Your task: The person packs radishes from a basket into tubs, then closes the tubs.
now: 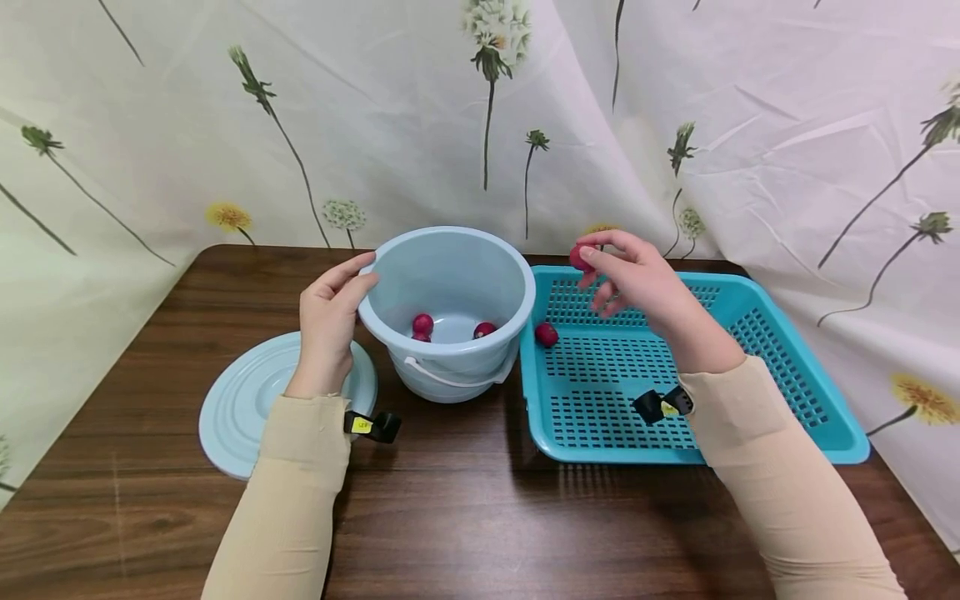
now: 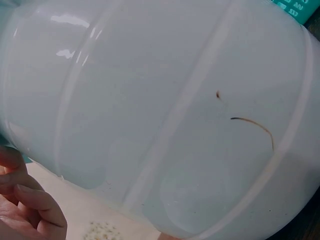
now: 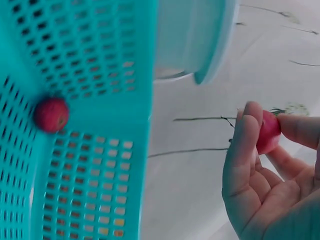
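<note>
My right hand (image 1: 637, 275) pinches a red radish (image 3: 269, 132) between thumb and fingertips, held up over the far left part of the turquoise basket (image 1: 622, 456). Another radish (image 1: 547, 335) lies inside that basket, against its left wall. A light blue bucket (image 1: 450, 367) stands upright just left of the basket, its handle hanging down in front. Three radishes (image 1: 484, 329) are visible at its bottom. With thumb and fingers, my left hand (image 1: 326, 333) grips the bucket's left rim. The bucket's outer wall (image 2: 150, 100) fills most of the left wrist view, with the fingers at its lower left.
A round light blue lid (image 1: 240, 408) lies flat on the brown wooden table (image 1: 450, 517), left of the bucket and partly behind the left forearm. Behind the table hangs a white cloth (image 1: 420, 108) with a dandelion print.
</note>
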Tool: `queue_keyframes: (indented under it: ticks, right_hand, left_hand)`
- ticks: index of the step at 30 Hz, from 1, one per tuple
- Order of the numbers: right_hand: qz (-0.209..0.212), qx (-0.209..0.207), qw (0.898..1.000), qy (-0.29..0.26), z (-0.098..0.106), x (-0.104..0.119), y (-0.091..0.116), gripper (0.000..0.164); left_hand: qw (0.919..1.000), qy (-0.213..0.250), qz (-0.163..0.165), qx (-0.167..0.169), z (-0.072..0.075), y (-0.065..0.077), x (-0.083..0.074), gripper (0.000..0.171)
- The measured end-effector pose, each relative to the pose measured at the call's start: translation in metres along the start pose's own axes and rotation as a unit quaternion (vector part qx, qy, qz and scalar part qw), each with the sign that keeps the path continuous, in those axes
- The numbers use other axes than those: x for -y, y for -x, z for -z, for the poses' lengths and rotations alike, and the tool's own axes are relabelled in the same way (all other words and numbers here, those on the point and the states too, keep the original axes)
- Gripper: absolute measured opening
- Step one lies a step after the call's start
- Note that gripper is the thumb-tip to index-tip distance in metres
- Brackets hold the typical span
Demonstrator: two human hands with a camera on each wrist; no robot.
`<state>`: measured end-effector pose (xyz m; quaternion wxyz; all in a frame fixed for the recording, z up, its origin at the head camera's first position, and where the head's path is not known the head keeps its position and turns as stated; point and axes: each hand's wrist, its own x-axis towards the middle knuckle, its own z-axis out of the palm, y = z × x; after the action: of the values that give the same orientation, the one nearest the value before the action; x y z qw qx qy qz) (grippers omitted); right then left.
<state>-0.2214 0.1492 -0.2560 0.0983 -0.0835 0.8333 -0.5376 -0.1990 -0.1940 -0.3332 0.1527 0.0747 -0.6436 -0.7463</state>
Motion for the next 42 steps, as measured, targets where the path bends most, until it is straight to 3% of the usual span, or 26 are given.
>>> queue_keyframes:
  ticks: [4,18,26,33,42]
  right_hand:
    - [0.009,-0.01,0.999,-0.044,-0.006,0.004,0.005,0.042]
    - [0.038,0.057,0.991,-0.113,-0.026,0.009,0.01,0.036]
    - [0.057,0.064,0.99,-0.11,-0.04,0.014,0.014,0.036]
    - [0.081,0.098,0.987,-0.101,-0.052,0.021,0.019,0.034]
    - [0.076,0.122,0.987,-0.071,-0.066,0.029,0.02,0.032]
  left_hand:
    - [1.0,0.004,-0.002,0.001,0.0,0.0,0.0,0.031]
    - [1.0,0.002,0.006,0.0,-0.001,0.001,-0.003,0.032]
    - [1.0,0.009,0.002,0.001,-0.001,0.001,-0.003,0.032]
    - [1.0,0.008,0.002,0.002,0.001,0.001,-0.002,0.032]
    - [0.9999,0.009,0.005,0.001,0.001,0.0,-0.002,0.031]
